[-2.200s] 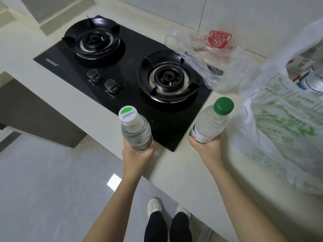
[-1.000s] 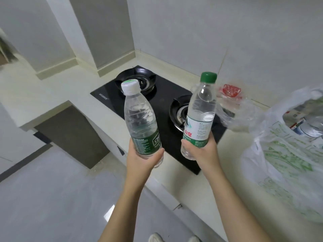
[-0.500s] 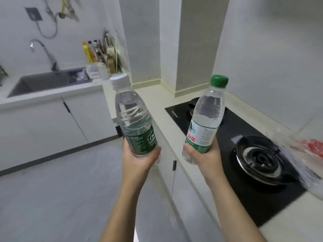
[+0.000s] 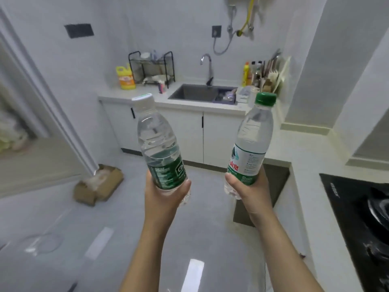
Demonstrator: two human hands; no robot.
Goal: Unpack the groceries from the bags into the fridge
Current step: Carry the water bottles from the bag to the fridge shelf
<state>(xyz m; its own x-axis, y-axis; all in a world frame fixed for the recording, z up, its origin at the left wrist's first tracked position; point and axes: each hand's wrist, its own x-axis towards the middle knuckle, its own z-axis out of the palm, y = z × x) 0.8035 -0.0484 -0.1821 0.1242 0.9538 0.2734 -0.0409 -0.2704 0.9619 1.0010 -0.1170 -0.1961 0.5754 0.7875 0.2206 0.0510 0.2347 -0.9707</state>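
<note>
Gripping white-capped bottle [image 4: 160, 148] left, green-capped bottle [image 4: 250, 144] right, hands [image 4: 166, 199] [image 4: 250, 194] outstretched.

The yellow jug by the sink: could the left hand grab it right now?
Probably not. The left hand grips the white-capped bottle, and the yellow jug stands on the far counter beside the dish rack, with open floor between.

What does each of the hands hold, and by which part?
The left hand grips the white-capped water bottle round its lower body; the right hand grips the green-capped bottle likewise.
</note>
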